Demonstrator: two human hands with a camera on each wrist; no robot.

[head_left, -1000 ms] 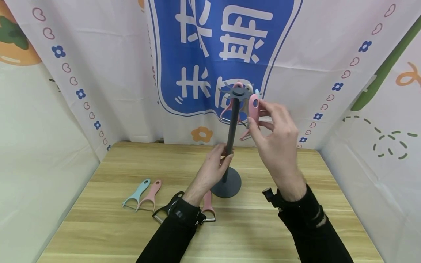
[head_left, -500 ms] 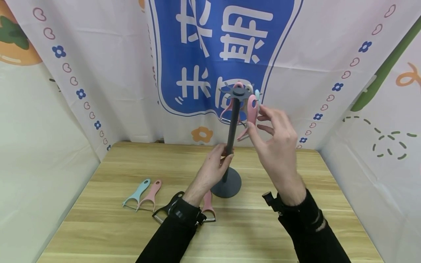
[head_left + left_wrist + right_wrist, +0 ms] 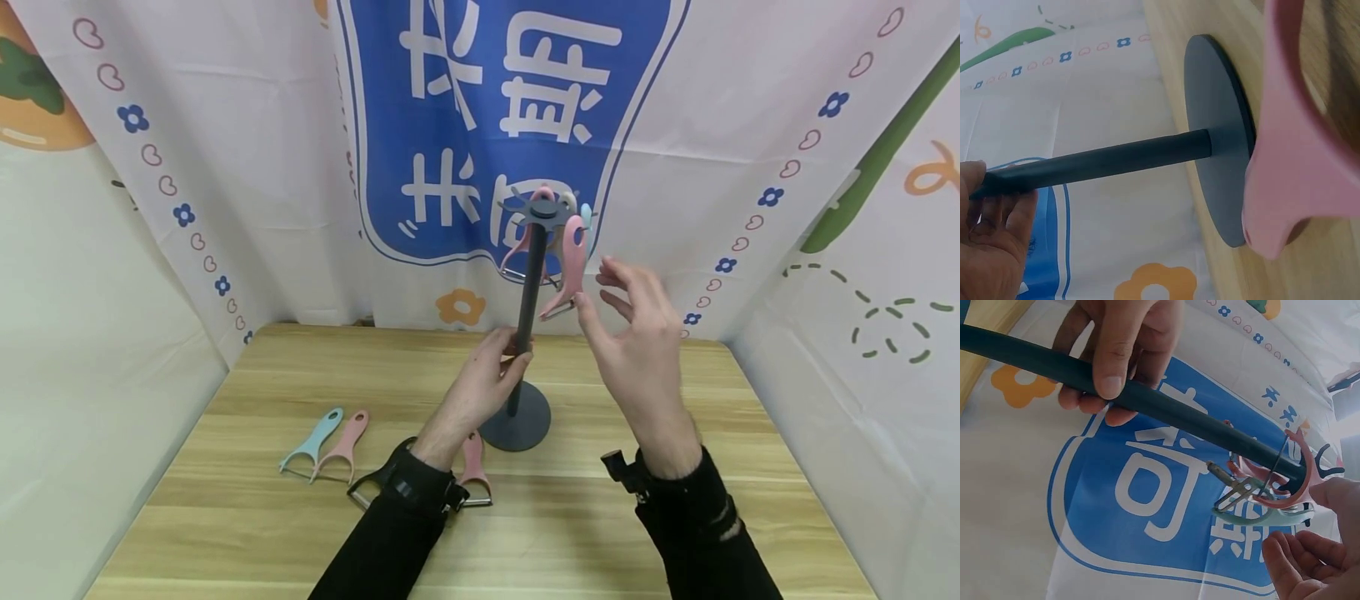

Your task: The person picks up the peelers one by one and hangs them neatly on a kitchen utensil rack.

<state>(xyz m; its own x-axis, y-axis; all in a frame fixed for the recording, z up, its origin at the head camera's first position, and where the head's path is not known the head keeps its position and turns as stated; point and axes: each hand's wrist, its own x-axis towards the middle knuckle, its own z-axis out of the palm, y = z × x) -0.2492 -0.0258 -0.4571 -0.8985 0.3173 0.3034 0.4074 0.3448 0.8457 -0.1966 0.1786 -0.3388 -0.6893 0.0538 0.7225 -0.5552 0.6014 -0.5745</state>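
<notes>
A dark grey stand with a round base [image 3: 517, 425] and a pole [image 3: 531, 292] carries a hook ring [image 3: 545, 213] at its top. My left hand [image 3: 483, 371] grips the pole about halfway up. From the ring's right side hangs a pink peeler [image 3: 573, 254], blade down. Beside it my right hand [image 3: 637, 333] has its fingers spread and holds nothing, with the thumb tip right at the peeler's lower edge. A light blue peeler [image 3: 1266, 517], another pink one [image 3: 517, 250] and a whitish one [image 3: 569, 202] also hang there, partly hidden.
On the wooden table [image 3: 240, 517] lie a light blue peeler [image 3: 322, 429] and a pink peeler [image 3: 350, 437] at the left. A black peeler [image 3: 375, 477] and another pink peeler [image 3: 473, 458] lie near the left wrist, partly covered. Printed cloth [image 3: 292, 167] surrounds the table.
My right fingers have let go of the pink peeler, and that hand has drawn slightly down and away from it. The peeler now hangs by itself; my left hand stays on the pole.
</notes>
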